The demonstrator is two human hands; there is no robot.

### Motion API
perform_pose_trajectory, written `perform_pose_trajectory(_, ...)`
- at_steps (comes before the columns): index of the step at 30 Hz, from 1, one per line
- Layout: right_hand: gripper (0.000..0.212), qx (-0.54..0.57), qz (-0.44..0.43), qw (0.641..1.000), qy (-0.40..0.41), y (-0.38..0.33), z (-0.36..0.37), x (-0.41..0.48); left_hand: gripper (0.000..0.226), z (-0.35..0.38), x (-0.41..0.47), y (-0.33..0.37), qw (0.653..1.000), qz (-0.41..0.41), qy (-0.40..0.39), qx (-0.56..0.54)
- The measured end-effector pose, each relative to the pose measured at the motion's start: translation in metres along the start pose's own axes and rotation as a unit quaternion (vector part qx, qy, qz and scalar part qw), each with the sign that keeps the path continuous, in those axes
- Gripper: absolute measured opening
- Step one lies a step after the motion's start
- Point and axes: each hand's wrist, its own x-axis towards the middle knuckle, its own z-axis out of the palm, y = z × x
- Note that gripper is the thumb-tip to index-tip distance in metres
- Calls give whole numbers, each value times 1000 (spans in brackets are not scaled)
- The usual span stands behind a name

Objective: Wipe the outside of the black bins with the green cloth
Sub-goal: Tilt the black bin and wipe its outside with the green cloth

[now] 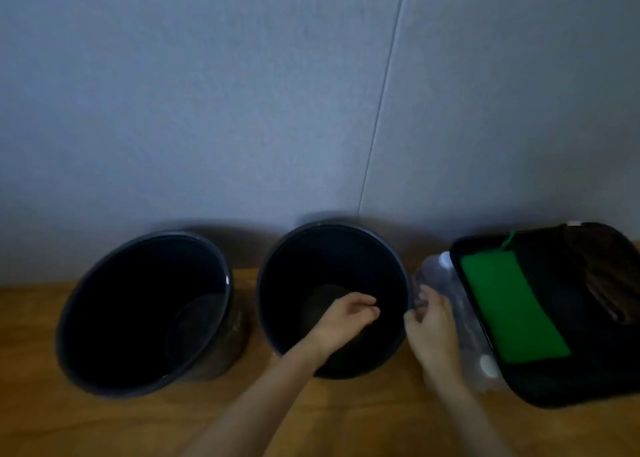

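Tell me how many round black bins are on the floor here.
2. The left bin stands by the wall; the middle bin is beside it, with the left hand over its opening. More could lie outside the frame.

Two bins on the floor (138,429), hard against the wall (207,92) behind: left bin (221,359) and middle bin (325,225) side by side, a gap between. Right of the middle bin, bottles (436,273) lying just beside a tray (554,399), which is rightmost, cloth (509,304) flat inside it. Left hand (346,316) over the middle bin's mouth; right hand (431,328) between that bin and the bottles (contact too blurred to call).
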Motion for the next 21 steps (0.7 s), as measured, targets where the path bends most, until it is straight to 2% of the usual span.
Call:
perform_pose_trajectory(5, 30, 23, -14, 999, -26, 6, 4, 11, 47, 22, 18, 2, 999, 24, -26, 28)
perform_pose_trajectory(8, 30, 41, -22, 998, -31, -1, 1, 7, 47, 33, 25, 6, 999, 26, -22, 16)
perform_pose_trajectory(13, 38, 143, 15, 987, -74, -13, -2, 0, 51, 29, 21, 14, 998, 44, 21, 32)
perform_pose_trajectory(17, 45, 180, -20, 977, -110, -29, -9, -7, 61, 17, 4, 17, 985, 106, 63, 118)
perform_pose_trajectory(21, 48, 150, -100, 968, -173, -38, -20, -12, 54, 7, -16, 25, 966, 176, 130, 139)
